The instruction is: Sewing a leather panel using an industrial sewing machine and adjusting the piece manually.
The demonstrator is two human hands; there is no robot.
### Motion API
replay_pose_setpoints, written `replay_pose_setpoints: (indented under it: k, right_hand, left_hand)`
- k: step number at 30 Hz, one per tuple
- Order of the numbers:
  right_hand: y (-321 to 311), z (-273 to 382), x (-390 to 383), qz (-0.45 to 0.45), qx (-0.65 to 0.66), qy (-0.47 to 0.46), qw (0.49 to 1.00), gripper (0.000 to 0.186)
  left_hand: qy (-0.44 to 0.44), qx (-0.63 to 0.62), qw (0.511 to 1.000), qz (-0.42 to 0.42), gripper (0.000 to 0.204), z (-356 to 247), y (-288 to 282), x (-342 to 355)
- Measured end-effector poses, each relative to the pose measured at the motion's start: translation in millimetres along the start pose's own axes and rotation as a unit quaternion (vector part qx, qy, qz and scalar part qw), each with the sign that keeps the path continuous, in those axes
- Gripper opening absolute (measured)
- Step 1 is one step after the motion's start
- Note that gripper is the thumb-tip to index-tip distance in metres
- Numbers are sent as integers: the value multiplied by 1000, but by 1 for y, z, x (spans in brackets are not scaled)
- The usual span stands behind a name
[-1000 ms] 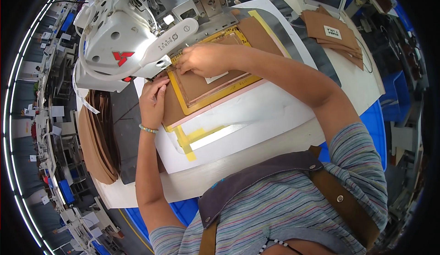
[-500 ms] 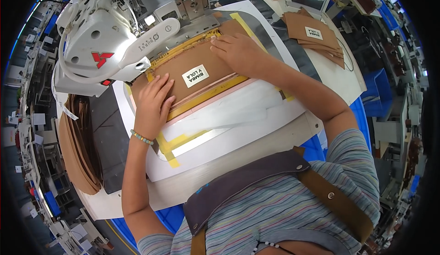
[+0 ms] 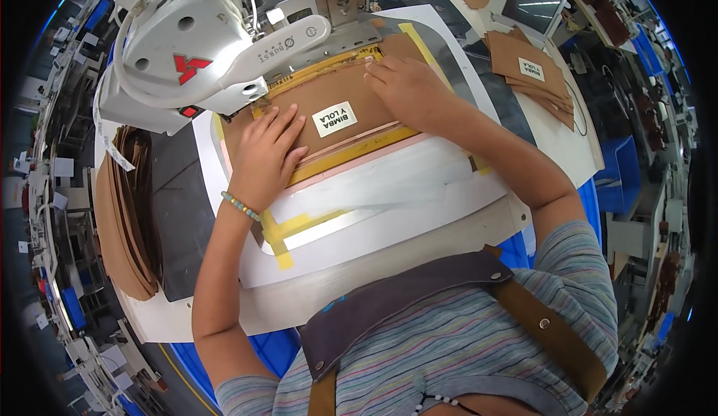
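Observation:
A brown panel with a white printed label (image 3: 331, 119) lies inside a flat yellow-edged frame (image 3: 359, 146) under the head of a white sewing machine (image 3: 183, 23). My left hand (image 3: 265, 154) rests open, fingers spread across the panel's left part and frame, just below the machine's arm. My right hand (image 3: 410, 94) lies open on the right part of the panel, its fingertips at the frame's upper right edge. Beneath the frame are a taped white sheet (image 3: 321, 255) and a clear template.
Left stands a bundle of long brown pieces (image 3: 120, 229) on a dark board (image 3: 179, 251). Upper right are stacked brown pieces with labels (image 3: 527, 87), a screen (image 3: 531, 1) and, lower, a blue bin (image 3: 617, 176). Other workstations line both rims.
My right hand moved right, from the panel's middle to its right part, uncovering the label. My left hand moved from beside the frame onto the panel, fingers spreading. The view also shifted.

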State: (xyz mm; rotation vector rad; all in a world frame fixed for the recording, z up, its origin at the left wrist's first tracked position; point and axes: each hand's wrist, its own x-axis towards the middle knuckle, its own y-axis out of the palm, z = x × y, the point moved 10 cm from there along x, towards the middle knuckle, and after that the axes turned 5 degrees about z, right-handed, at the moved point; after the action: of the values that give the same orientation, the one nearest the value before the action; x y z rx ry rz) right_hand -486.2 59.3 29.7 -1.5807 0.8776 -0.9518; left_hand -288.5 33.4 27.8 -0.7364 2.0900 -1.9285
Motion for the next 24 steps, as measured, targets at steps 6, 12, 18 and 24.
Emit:
replay_pose_setpoints:
  k: [6, 12, 18, 24]
  right_hand:
    - [6, -7, 9, 62, 36, 9, 997, 23]
    - [7, -8, 18, 113, 32, -1, 993, 19]
    - [4, -7, 22, 57, 78, -54, 994, 20]
    - [-1, 7, 35, 64, 79, -65, 993, 24]
  left_hand:
    - [-11, -16, 1000, 9, 49, -2, 2, 6]
    - [-6, -44, 999, -6, 48, -5, 6, 9]
    - [4, -61, 998, -17, 43, -13, 6, 18]
    - [-8, -72, 997, -8, 43, -9, 5, 16]
